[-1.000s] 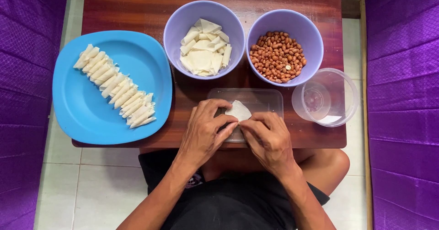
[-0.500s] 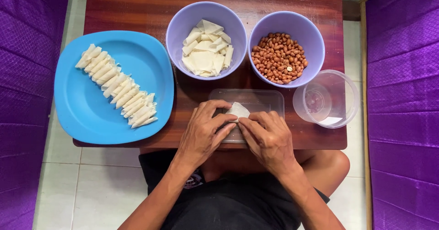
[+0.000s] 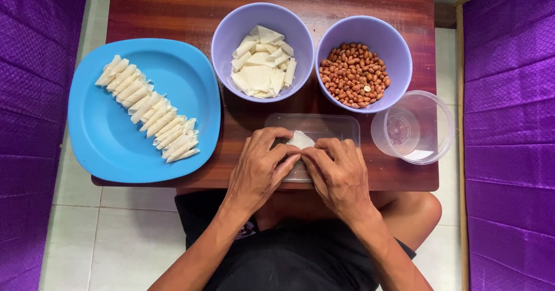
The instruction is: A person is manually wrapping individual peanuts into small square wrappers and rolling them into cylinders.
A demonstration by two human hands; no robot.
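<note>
**Visitor:** What have you got pinched there?

**Me:** A small, pale, thin square of dough wrapper [image 3: 300, 139]. It lies on the clear flat plastic lid [image 3: 341, 128] at the near edge of the dark red-brown wooden table [image 3: 173, 8]. My left hand [image 3: 260, 167] and right hand [image 3: 338, 172] meet over it, fingertips closed together on the wrapper from both sides, so only one white corner shows between them.

**Visitor:** Is there a filling inside?

**Me:** My fingers cover that part, so it can't be told from here.

**Visitor:** What could go wrong?

**Me:** I'd say the sheet looks thin and soft, so pressing too hard or pulling unevenly could tear it. If my two hands don't keep an even hold, the fold may spring open. The lid looks smooth and light; a sideways push might slide it towards the table edge, which is close to my wrists.

**Visitor:** And the other things?

**Me:** Left, a glossy blue rounded-square plastic plate [image 3: 104, 146] carries a slanting row of slim, cream-coloured rolled pieces [image 3: 147, 109], packed side by side and touching. Ahead, a lilac round plastic bowl [image 3: 222, 34] holds loose flat wrapper sheets [image 3: 260, 65], matte, angular, overlapping. Beside it a second lilac round bowl [image 3: 396, 42] is heaped with small reddish-brown skinned peanuts [image 3: 352, 74]. Right of the lid stands a clear round plastic tub [image 3: 433, 117]; a careless elbow could knock it.
</note>
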